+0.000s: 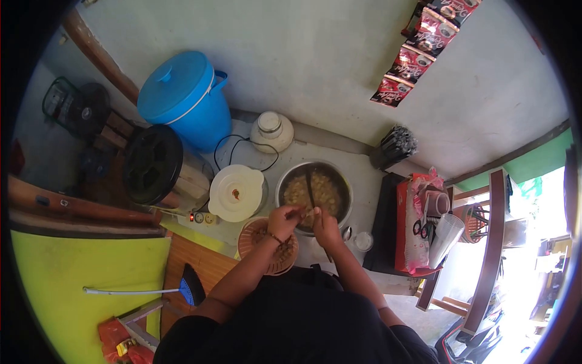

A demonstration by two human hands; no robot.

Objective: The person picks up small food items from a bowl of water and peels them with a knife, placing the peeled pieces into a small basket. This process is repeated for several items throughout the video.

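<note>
A steel bowl (pixel 345 188) holds pale chunks in brownish liquid, and a dark ladle (pixel 310 182) leans in it. Over the bowl's near edge, my left hand (pixel 285 222) has its fingers pressed together; what they hold, if anything, is too small to name. Close beside it on the right, my right hand (pixel 326 227) is closed around something thin, partly hidden by the fingers. Below my left wrist is a brown ribbed basket (pixel 291 258) with small brown pieces in it. A cream lidded container (pixel 235 193) stands left of the bowl.
Behind stand a blue lidded bucket (pixel 182 97) and a glass jar (pixel 272 132). A spoon (pixel 347 233) and a small clear cup (pixel 364 241) lie right of my hands. Farther right is a red box (pixel 403 224) with plastic cups (pixel 447 238). A power strip (pixel 200 217) is at left.
</note>
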